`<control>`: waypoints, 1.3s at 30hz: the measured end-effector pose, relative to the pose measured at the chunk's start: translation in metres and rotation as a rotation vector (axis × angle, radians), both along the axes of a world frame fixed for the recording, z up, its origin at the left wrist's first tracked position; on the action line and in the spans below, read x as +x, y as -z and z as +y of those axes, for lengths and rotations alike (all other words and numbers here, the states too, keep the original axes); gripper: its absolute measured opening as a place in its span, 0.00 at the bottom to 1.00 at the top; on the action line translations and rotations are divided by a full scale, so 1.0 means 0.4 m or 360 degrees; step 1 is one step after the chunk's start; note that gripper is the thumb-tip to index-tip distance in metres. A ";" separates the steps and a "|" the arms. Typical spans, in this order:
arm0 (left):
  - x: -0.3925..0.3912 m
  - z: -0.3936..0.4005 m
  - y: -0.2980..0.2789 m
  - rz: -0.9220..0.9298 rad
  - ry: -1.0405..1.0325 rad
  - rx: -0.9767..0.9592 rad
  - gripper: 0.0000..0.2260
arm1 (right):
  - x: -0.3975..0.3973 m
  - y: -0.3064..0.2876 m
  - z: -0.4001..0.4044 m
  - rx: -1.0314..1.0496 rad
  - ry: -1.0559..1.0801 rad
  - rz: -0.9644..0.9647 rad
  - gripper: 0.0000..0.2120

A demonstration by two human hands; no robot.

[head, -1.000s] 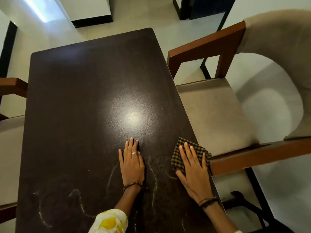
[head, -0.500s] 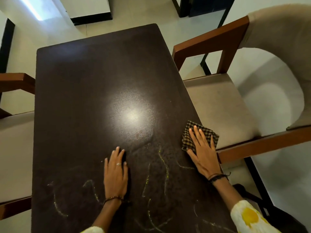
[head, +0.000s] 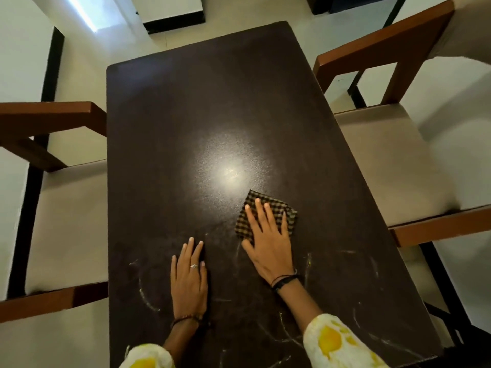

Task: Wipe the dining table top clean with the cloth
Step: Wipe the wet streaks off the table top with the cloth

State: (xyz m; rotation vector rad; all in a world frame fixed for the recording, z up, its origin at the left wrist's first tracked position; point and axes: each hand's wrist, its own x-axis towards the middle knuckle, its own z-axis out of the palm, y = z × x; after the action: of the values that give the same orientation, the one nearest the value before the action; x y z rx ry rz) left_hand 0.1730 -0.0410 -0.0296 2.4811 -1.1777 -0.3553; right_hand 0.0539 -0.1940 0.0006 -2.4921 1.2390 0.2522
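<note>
While right hand fingers spread flat on cloth | left hand fingers flat on table

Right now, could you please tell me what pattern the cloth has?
Small dark-and-tan checks on the cloth, seen in the head view.

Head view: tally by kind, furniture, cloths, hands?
Dining table: 1
Armchairs, left and right: 2
Checked cloth: 1
Hands, left hand and right hand: 2
Total: 6
</note>
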 end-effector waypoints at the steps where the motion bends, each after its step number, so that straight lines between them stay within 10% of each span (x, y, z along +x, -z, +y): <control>1: 0.000 0.001 0.001 -0.0007 0.0006 -0.0001 0.21 | -0.011 0.003 -0.006 -0.0001 -0.0031 -0.0024 0.33; 13: -0.002 -0.002 0.010 -0.0044 -0.0001 -0.0018 0.20 | -0.240 0.002 -0.186 -0.0042 0.0685 -0.0017 0.31; 26: 0.002 0.000 -0.003 0.0045 0.0062 -0.0024 0.20 | 0.060 -0.005 0.110 0.0096 -0.0138 -0.0113 0.32; 34: 0.115 0.110 0.007 -0.0090 0.0057 -0.0145 0.21 | -0.140 0.001 -0.032 -0.0020 0.0616 -0.0124 0.31; 39: 0.183 0.231 0.030 -0.0160 -0.0415 -0.0018 0.21 | 0.033 -0.009 0.082 -0.0023 0.0465 -0.0069 0.32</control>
State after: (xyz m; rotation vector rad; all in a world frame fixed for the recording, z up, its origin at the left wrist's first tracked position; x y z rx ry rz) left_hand 0.2463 0.0513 -0.0417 2.6269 -0.8723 -0.1527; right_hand 0.0671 -0.1612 0.0040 -2.2757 1.5677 0.1145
